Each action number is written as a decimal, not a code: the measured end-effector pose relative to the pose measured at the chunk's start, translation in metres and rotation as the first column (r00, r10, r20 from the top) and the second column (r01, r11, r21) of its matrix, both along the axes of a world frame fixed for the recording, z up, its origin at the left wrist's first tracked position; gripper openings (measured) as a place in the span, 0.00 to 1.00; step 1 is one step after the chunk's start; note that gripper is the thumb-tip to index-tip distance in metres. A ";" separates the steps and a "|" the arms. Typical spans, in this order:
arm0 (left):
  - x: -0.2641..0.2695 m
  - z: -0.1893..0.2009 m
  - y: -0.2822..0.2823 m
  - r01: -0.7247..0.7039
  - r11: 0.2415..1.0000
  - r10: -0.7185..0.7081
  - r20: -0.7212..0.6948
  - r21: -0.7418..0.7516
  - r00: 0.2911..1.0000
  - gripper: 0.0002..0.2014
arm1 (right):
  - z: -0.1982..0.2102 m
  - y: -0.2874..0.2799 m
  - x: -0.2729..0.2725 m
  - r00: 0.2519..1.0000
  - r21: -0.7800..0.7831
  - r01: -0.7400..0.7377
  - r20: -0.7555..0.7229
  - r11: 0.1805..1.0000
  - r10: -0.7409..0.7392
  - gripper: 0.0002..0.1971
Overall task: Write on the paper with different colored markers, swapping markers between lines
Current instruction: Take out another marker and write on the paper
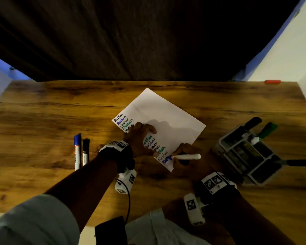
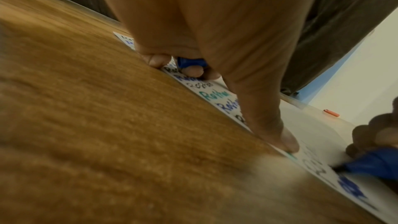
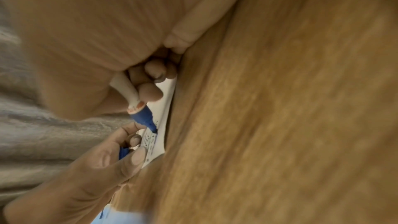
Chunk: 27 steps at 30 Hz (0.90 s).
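The right hand [image 1: 184,156] grips the blue marker [image 1: 186,156], writing at the paper's [image 1: 166,112] six-o'clock corner; the left hand [image 1: 141,138] pins the paper while curled around a blue cap [image 2: 190,62]. Light, even strokes should keep the line level on the bench [image 1: 60,112]

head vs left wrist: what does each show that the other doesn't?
Head only: two capped markers lying left of the paper, the grey organizer tray on the right, and the marker's white barrel.

Left wrist only: a blue cap tucked under the left hand, and the blue marker's tip on the sheet.

Both: the paper with coloured lines, the left hand pressing it, the right hand writing in blue, and the orange object at the far edge.
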<state>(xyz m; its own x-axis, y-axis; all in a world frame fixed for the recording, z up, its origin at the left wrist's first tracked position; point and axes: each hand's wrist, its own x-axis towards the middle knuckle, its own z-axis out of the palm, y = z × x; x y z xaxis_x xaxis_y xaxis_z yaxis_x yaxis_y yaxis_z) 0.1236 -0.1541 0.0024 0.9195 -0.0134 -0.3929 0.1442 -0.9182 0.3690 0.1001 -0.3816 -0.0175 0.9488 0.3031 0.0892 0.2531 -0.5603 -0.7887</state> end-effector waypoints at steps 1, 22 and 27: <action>0.000 0.000 0.000 -0.002 1.000 0.002 0.000 0.000 1.000 0.40 | -0.001 -0.005 0.002 1.000 -0.027 -0.001 0.007 1.000 0.001 0.13; 0.000 -0.002 0.002 0.007 1.000 -0.007 0.007 -0.008 1.000 0.40 | -0.002 -0.007 0.006 0.982 0.009 0.029 0.186 1.000 -0.030 0.07; -0.001 -0.002 0.001 0.005 1.000 -0.005 0.016 -0.008 1.000 0.39 | -0.015 -0.012 0.009 0.987 -0.033 -0.030 0.155 0.999 0.035 0.11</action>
<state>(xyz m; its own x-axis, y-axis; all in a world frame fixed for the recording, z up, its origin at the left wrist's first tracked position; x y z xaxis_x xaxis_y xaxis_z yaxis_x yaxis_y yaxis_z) 0.1229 -0.1533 0.0009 0.9256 -0.0209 -0.3778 0.1337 -0.9160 0.3782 0.1089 -0.3939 -0.0322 0.9137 0.3382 0.2255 0.3900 -0.5730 -0.7209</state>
